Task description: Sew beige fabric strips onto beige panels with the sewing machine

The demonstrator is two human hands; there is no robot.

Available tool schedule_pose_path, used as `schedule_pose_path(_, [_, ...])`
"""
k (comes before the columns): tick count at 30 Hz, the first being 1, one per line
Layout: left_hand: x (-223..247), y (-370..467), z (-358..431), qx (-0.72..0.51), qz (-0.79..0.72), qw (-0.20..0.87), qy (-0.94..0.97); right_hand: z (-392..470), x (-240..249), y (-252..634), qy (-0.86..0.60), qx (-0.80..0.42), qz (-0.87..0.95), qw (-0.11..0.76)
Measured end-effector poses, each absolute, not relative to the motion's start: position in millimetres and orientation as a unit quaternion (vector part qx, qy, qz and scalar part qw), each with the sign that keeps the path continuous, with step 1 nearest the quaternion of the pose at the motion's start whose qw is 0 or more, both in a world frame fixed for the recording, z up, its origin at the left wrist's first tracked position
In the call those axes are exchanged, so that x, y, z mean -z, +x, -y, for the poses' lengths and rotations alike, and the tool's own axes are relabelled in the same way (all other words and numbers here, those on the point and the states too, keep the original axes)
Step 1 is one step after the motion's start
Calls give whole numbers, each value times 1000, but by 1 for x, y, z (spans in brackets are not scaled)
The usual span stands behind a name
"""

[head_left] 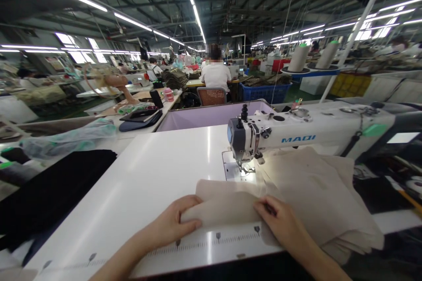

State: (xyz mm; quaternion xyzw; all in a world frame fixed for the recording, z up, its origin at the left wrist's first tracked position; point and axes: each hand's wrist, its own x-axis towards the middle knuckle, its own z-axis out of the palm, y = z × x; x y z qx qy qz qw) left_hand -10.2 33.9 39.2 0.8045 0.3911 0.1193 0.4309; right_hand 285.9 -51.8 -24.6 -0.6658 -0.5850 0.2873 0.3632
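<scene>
A beige piece of fabric (227,206) lies in front of the sewing machine (283,129), its near edge lifted and folded over. My left hand (174,221) grips the fabric's left edge, thumb below and fingers on top. At the right end, my right hand (275,215) pinches the same piece between thumb and fingertips. Just beyond the fabric are the machine's needle and presser foot (246,167), lit by a lamp. More beige fabric pieces (316,197) are piled to the right, under the machine arm and over the table's edge.
The white table (158,171) has a printed ruler along its front edge. Black fabric (62,184) lies at the left. A lilac-lined bin (198,116) stands behind the table, and thread cones (298,58) stand at the back right. A person in white (216,75) sits ahead, facing away.
</scene>
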Motion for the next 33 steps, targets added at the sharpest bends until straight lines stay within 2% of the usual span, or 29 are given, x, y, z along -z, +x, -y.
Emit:
schedule_pose_path(2, [-30,-3,-44,-142,-449,452,757,41,28,280,-683,-301,521,414])
schedule_pose_path(6, [-17,13,-51,-205,-593,371,685,33,31,266,-682,-312,436,497])
schedule_pose_path(8, [-15,18,-51,-220,-612,351,673,32,31,262,-683,-308,451,486])
schedule_pose_path(12, [-11,15,-47,-237,-606,360,668,32,33,262,-691,-290,521,409])
schedule_pose_path(15, [-4,8,-41,-240,-591,390,664,31,38,266,-686,-289,528,408])
schedule_pose_path(20, [10,9,-29,-312,-630,336,627,29,55,276,-685,-282,550,385])
schedule_pose_path(25, [16,14,-23,-379,-649,325,574,28,60,283,-677,-275,574,369])
schedule_pose_path(33, [12,10,-18,-316,-634,283,646,30,53,285,-658,-246,601,381])
